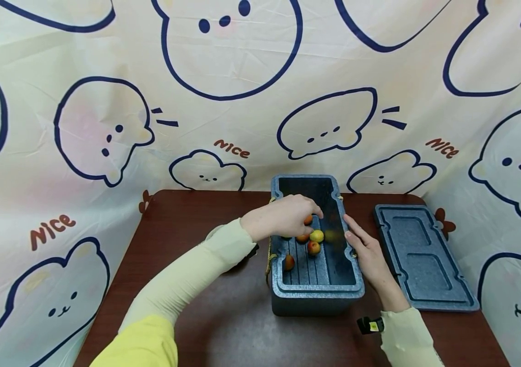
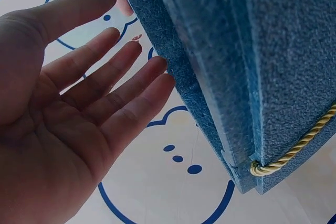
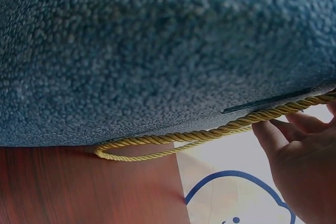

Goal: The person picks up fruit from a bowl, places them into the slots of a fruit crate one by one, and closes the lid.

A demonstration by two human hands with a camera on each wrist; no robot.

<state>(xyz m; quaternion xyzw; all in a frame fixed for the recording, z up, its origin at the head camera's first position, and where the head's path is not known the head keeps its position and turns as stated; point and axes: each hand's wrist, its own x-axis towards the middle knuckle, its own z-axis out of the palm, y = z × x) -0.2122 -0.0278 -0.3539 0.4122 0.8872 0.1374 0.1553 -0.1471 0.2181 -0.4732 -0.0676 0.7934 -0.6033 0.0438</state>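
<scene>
Left hand (image 1: 280,216): fingers loosely spread, over the blue-grey box (image 1: 317,294) | right hand (image 1: 366,252): fingers straight against its right side, by a gold cord (image 3: 220,131) | inside: I see small yellow and reddish fruits (image 1: 313,248), scattered | box: open-topped, on the bench (image 1: 223,326) | matching lid (image 1: 425,255): flat, to the right

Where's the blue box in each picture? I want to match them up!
Head: the blue box sits low, right of the middle.
Left wrist: the blue box slants down the right side.
Right wrist: the blue box fills the top, from edge to edge.
Shared landmark: gold rope on its side, though maybe not the same loop each time.
</scene>
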